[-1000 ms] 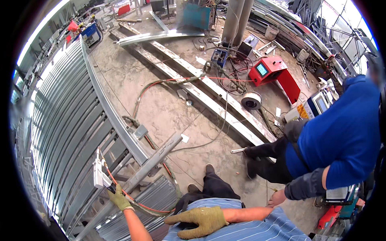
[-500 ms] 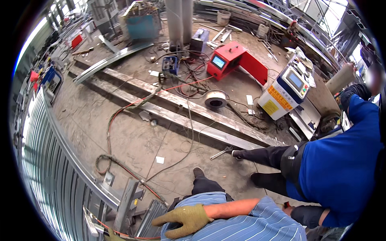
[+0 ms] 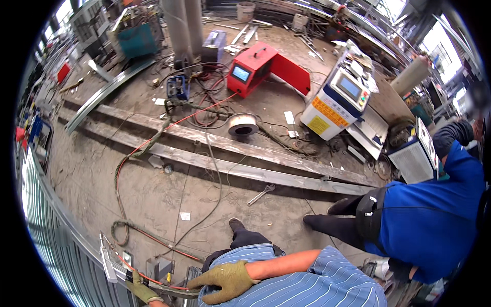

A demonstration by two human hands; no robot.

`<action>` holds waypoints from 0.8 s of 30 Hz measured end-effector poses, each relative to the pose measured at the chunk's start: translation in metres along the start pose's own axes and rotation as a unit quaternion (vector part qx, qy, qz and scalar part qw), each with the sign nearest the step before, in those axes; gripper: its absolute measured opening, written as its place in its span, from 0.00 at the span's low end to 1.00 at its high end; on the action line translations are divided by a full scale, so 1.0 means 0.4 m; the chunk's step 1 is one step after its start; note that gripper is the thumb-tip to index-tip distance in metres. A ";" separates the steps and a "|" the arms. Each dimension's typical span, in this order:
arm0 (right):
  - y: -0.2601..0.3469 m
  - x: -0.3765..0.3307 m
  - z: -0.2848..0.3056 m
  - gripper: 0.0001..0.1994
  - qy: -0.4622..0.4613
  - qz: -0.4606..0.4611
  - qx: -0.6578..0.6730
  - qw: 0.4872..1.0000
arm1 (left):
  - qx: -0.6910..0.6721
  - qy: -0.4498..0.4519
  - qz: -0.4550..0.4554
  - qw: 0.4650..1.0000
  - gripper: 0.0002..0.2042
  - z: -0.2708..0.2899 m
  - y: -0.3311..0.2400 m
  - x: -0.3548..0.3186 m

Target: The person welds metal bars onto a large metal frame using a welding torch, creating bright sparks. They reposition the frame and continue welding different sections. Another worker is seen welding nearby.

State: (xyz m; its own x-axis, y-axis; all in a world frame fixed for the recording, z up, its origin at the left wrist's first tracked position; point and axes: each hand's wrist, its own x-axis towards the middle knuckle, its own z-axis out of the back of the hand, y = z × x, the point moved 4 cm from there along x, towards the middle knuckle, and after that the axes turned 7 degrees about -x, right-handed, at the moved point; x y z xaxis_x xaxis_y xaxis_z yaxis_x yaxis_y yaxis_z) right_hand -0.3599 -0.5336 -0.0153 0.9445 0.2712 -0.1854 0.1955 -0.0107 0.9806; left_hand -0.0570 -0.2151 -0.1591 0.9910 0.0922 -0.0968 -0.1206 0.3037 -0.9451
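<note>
**Olive gloves: left hand on the tool**

Left hand [image 3: 141, 289]: wrapped around the dark handle of a pale, narrow tool [image 3: 108, 265]; exact finger placement is partly hidden. Hold firmly, wrist straight. Right hand [image 3: 225, 283]: fingers spread, empty, in front of the striped shirt [image 3: 312, 279]; use it for support if the tool tips.

Tool position: near left, in front of the metal strips [image 3: 53, 243]; contact cannot be confirmed. Orange line [image 3: 163, 284]: leave slack past the left glove; avoid kinks.

Farther out, mind the wrench [image 3: 261, 195] underfoot. Point the tool away from the co-worker [image 3: 434, 220] at right.
</note>
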 end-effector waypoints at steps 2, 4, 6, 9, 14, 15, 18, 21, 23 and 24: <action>-0.029 -0.018 0.013 0.34 -0.061 0.000 -0.011 0.998 | -0.021 0.049 0.002 0.999 0.20 -0.059 0.019 0.052; -0.054 -0.017 0.025 0.34 -0.104 -0.015 -0.031 0.994 | -0.006 0.045 0.031 0.998 0.21 -0.063 0.034 0.081; -0.072 -0.020 0.033 0.35 -0.113 -0.035 -0.065 0.991 | -0.068 0.085 0.109 0.988 0.21 -0.028 0.114 0.123; -0.102 -0.020 0.040 0.37 -0.129 -0.061 -0.068 0.987 | -0.051 0.051 0.126 0.989 0.14 -0.123 0.031 0.064; -0.055 0.063 0.040 0.35 -0.071 -0.059 -0.070 0.993 | 0.082 0.082 0.039 0.992 0.16 -0.120 -0.067 0.093; -0.036 0.075 0.024 0.35 -0.044 -0.060 -0.084 0.994 | 0.058 0.067 0.025 0.996 0.14 -0.073 -0.012 0.094; -0.031 0.133 -0.008 0.34 -0.010 -0.039 -0.148 0.988 | 0.054 0.034 0.002 0.998 0.24 -0.039 0.050 0.073; -0.015 0.210 -0.025 0.34 0.024 -0.070 -0.187 0.980 | 0.085 0.055 0.012 0.995 0.39 -0.063 -0.063 0.043; 0.007 0.265 -0.043 0.34 0.052 -0.096 -0.180 0.977 | 0.066 0.054 0.006 0.996 0.37 -0.035 0.032 0.059; -0.021 0.292 -0.048 0.34 0.039 -0.096 -0.183 0.978 | 0.070 0.082 0.020 0.994 0.37 -0.050 0.007 0.058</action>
State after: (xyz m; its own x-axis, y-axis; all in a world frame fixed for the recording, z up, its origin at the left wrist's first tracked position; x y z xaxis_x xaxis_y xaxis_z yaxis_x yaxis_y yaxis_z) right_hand -0.2563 -0.4835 -0.0441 0.8737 0.3069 -0.3774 0.2464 0.3898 0.8873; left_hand -0.0333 -0.2310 -0.1704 0.9798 -0.0452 -0.1948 -0.1564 0.4335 -0.8875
